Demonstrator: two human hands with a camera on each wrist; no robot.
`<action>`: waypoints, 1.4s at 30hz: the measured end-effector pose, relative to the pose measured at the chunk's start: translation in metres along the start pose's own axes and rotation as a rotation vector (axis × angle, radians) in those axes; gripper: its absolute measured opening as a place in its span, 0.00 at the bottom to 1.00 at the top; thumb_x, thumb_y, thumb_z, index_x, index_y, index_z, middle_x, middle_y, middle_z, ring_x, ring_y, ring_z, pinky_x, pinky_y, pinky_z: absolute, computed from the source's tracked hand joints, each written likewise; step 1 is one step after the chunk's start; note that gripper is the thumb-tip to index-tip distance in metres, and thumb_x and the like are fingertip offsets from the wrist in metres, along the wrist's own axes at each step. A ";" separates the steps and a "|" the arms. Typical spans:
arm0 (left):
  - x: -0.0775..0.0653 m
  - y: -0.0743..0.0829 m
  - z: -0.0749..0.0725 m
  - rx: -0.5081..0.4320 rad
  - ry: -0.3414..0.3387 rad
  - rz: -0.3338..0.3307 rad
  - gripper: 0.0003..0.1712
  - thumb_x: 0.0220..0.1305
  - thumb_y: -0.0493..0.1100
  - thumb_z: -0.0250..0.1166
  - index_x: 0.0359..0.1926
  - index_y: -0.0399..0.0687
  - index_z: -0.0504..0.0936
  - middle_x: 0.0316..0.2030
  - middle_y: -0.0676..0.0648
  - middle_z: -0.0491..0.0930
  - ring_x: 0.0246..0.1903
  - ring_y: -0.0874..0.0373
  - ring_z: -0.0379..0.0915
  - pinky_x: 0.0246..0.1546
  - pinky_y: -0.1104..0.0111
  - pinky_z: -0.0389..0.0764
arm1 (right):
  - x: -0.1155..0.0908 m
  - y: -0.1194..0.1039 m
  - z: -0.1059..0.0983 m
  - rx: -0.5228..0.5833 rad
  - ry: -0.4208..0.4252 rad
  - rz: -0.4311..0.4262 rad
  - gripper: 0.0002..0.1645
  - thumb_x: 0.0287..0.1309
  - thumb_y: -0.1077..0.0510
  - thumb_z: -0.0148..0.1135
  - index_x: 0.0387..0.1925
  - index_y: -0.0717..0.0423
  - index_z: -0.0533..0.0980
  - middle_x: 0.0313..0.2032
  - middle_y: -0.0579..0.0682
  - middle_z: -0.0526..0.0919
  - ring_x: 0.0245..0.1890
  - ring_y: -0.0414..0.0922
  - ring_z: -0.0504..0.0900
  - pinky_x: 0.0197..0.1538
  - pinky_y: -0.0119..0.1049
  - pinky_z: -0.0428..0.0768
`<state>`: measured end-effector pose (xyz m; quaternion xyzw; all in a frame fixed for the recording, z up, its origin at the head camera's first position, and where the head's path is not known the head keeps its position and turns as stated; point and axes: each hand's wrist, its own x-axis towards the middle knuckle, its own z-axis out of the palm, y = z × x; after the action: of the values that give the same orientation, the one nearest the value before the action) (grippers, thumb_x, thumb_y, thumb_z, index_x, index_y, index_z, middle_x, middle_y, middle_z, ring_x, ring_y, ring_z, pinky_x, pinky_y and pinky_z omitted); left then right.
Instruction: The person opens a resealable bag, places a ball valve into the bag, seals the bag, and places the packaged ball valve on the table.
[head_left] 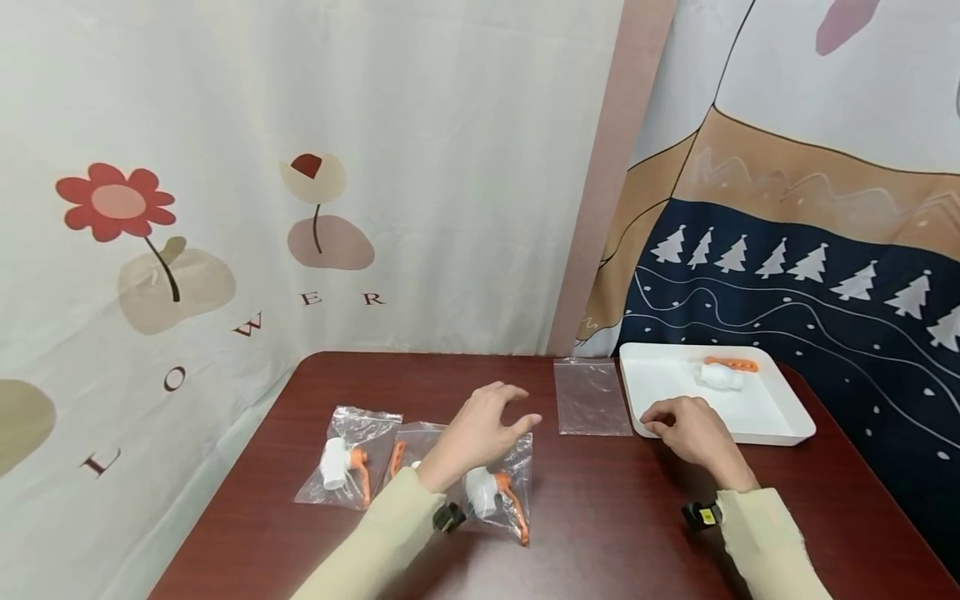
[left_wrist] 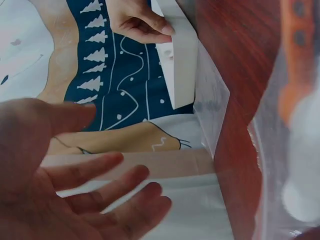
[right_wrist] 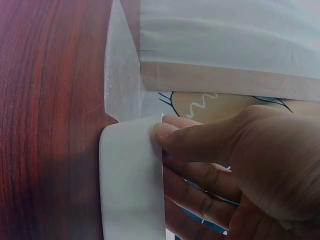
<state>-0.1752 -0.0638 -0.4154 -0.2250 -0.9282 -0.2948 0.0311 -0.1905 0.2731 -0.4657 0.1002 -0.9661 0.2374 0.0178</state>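
At the tray's near left corner, my right hand (head_left: 693, 429) pinches the rim of the white tray (head_left: 780, 437); in the right wrist view the thumb (right_wrist: 167, 135) lies on the outer wall and the fingers are behind it, inside. A white plastic piece (head_left: 720, 377) and an orange perforated strip (head_left: 731, 364) lie in the tray. My left hand (head_left: 476, 433) hovers over the table with fingers spread, holding nothing. Below and around it are clear bags, each with white and orange parts: a left bag (head_left: 348, 458), a partly hidden middle bag (head_left: 420, 433) and a right bag (head_left: 498, 492).
A flat clear zip bag (head_left: 592, 396) lies just left of the tray on the dark red table (head_left: 600, 517). Printed curtains (head_left: 450, 208) hang along the table's far edge and down its sides.
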 end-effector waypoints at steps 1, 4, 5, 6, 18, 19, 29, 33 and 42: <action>0.004 0.002 0.001 0.012 -0.014 0.014 0.27 0.69 0.57 0.66 0.60 0.45 0.82 0.57 0.46 0.83 0.61 0.48 0.77 0.63 0.54 0.78 | 0.000 0.000 0.000 0.002 -0.002 0.001 0.07 0.60 0.63 0.68 0.35 0.51 0.89 0.34 0.48 0.90 0.33 0.42 0.80 0.40 0.42 0.80; 0.016 0.007 0.005 0.045 -0.068 0.050 0.30 0.70 0.59 0.65 0.64 0.48 0.79 0.61 0.46 0.79 0.65 0.50 0.72 0.66 0.56 0.75 | 0.001 0.000 -0.001 0.002 -0.010 0.002 0.06 0.60 0.63 0.68 0.35 0.51 0.89 0.32 0.47 0.89 0.31 0.41 0.80 0.39 0.41 0.79; 0.020 0.009 0.007 0.060 -0.086 0.066 0.31 0.70 0.60 0.65 0.65 0.48 0.78 0.62 0.46 0.78 0.66 0.50 0.71 0.67 0.56 0.75 | 0.001 0.000 -0.001 0.000 -0.012 0.002 0.06 0.60 0.63 0.68 0.35 0.51 0.89 0.32 0.46 0.89 0.31 0.41 0.80 0.39 0.41 0.79; 0.024 0.011 0.009 0.075 -0.106 0.078 0.31 0.70 0.60 0.65 0.67 0.49 0.77 0.63 0.46 0.77 0.66 0.50 0.70 0.67 0.57 0.75 | 0.001 0.000 -0.002 -0.002 -0.014 0.002 0.06 0.60 0.63 0.68 0.35 0.51 0.89 0.31 0.46 0.89 0.31 0.41 0.80 0.38 0.41 0.79; 0.069 0.012 0.048 0.167 -0.320 0.120 0.36 0.70 0.61 0.63 0.72 0.51 0.71 0.71 0.46 0.69 0.71 0.52 0.62 0.69 0.61 0.73 | 0.001 -0.001 -0.004 -0.021 -0.026 -0.002 0.06 0.59 0.63 0.68 0.33 0.50 0.89 0.30 0.45 0.89 0.31 0.41 0.80 0.38 0.41 0.78; 0.073 0.011 0.052 0.180 -0.326 0.127 0.36 0.71 0.61 0.63 0.72 0.51 0.71 0.71 0.46 0.69 0.71 0.52 0.62 0.70 0.62 0.72 | 0.001 -0.001 -0.004 -0.024 -0.021 -0.008 0.06 0.59 0.63 0.68 0.33 0.51 0.89 0.30 0.46 0.89 0.31 0.41 0.80 0.38 0.41 0.78; 0.097 0.012 0.083 0.289 -0.437 0.077 0.34 0.73 0.58 0.60 0.76 0.55 0.68 0.77 0.46 0.63 0.79 0.47 0.51 0.77 0.60 0.63 | 0.002 -0.004 -0.007 -0.031 -0.023 -0.007 0.05 0.59 0.62 0.69 0.33 0.50 0.89 0.29 0.45 0.89 0.31 0.41 0.80 0.37 0.41 0.79; 0.100 0.012 0.095 0.364 -0.480 0.025 0.35 0.73 0.58 0.62 0.77 0.61 0.65 0.79 0.48 0.57 0.81 0.46 0.46 0.77 0.60 0.64 | 0.002 -0.004 -0.007 -0.036 -0.026 -0.006 0.05 0.59 0.62 0.69 0.33 0.50 0.88 0.29 0.45 0.89 0.31 0.41 0.80 0.37 0.41 0.79; 0.099 0.014 0.103 0.473 -0.538 0.023 0.36 0.72 0.56 0.64 0.77 0.60 0.66 0.80 0.47 0.56 0.80 0.54 0.49 0.76 0.71 0.61 | 0.003 -0.003 -0.004 -0.032 -0.031 -0.003 0.06 0.59 0.63 0.68 0.34 0.51 0.89 0.29 0.45 0.89 0.31 0.41 0.80 0.37 0.41 0.78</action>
<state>-0.2500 0.0440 -0.4742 -0.2917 -0.9431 -0.0015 -0.1597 -0.1929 0.2719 -0.4601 0.1051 -0.9698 0.2202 0.0050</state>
